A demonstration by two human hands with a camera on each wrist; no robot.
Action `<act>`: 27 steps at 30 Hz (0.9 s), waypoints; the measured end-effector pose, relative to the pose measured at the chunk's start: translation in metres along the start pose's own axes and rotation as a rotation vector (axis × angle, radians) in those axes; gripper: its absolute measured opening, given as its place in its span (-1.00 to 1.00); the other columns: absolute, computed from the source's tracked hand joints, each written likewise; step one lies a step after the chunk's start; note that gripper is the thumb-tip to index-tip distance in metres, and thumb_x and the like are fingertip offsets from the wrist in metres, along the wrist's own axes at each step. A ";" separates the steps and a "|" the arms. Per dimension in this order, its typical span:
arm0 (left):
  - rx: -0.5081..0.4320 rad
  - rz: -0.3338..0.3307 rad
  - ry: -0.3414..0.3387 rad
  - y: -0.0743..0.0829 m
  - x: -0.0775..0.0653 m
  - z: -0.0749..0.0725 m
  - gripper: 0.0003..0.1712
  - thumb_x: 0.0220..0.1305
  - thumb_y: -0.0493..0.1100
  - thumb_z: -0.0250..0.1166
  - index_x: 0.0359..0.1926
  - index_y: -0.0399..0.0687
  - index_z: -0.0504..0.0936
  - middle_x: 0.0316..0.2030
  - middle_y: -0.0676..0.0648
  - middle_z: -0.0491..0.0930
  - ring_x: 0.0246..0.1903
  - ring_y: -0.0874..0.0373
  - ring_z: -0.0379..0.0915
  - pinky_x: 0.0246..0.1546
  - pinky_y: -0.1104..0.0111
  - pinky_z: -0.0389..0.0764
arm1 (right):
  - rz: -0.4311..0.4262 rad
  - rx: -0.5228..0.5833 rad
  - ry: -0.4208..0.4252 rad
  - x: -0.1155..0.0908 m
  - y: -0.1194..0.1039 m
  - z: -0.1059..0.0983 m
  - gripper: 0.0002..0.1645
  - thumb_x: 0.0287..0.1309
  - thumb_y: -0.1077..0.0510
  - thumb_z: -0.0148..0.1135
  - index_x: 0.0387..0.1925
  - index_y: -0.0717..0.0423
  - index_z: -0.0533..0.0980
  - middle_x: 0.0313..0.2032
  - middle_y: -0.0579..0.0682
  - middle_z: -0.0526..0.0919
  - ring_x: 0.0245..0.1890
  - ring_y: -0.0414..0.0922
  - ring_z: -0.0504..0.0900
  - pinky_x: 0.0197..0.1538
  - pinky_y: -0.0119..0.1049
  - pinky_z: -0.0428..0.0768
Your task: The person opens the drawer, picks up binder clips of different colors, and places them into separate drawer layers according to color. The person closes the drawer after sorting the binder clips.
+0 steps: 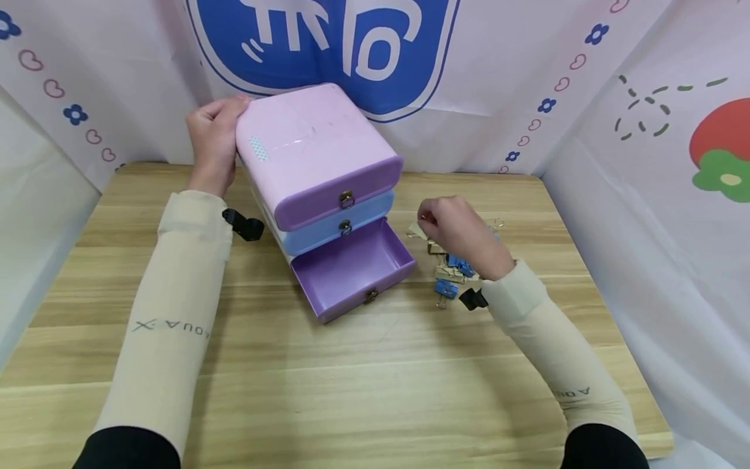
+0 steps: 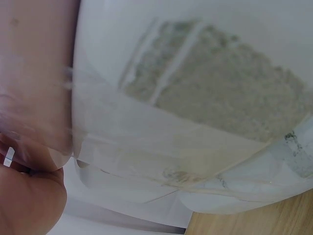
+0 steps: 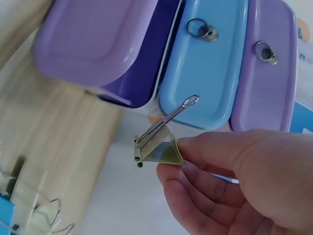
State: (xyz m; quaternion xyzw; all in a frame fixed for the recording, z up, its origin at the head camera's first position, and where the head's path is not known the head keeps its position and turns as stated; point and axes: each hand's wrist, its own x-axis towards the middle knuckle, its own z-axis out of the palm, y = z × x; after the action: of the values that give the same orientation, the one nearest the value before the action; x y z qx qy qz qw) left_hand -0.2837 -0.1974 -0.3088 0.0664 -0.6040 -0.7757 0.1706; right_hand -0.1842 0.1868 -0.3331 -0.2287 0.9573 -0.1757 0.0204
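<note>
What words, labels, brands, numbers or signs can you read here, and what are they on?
"QUA X", apparently, upside down on the left sleeve; more may wrap out of sight.
"A" on the right sleeve; neighbouring letters too small and creased to read.
Blue emblem on the backdrop: large white marks, cut off above; I can't read them.
Grey patch on the drawer unit's side: no readable text.

Table: we see a wooden table (image 1: pixel 363 391) with light and darker brown stripes.
Back: we see a white cloth (image 1: pixel 486 78) with creases, and on it a big blue badge (image 1: pixel 322 62) with white marks.
Rows: we find pink hearts (image 1: pixel 54 88) and blue flowers (image 1: pixel 75 114) on both sides of the badge.
Right side: we see a red round shape (image 1: pixel 729 124), a green flower (image 1: pixel 710 179) over its bottom, and little green dashes (image 1: pixel 641 126) near them.
</note>
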 end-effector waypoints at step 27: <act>0.015 -0.005 -0.004 0.001 -0.002 0.000 -0.82 0.33 -0.12 0.47 -0.24 -0.14 0.88 -0.32 0.07 0.81 -0.25 0.23 0.61 -0.20 0.43 0.57 | -0.104 -0.077 -0.103 0.020 -0.038 0.049 -0.91 0.38 0.23 0.33 -0.23 0.14 0.73 -0.30 0.02 0.79 -0.38 -0.13 0.70 -0.28 -0.32 0.67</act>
State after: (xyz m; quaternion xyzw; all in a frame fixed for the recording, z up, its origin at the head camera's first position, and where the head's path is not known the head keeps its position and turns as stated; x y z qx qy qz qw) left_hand -0.2820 -0.1969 -0.3077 0.0677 -0.6099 -0.7718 0.1669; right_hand -0.1796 0.1299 -0.3654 -0.2875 0.9478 -0.1276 0.0519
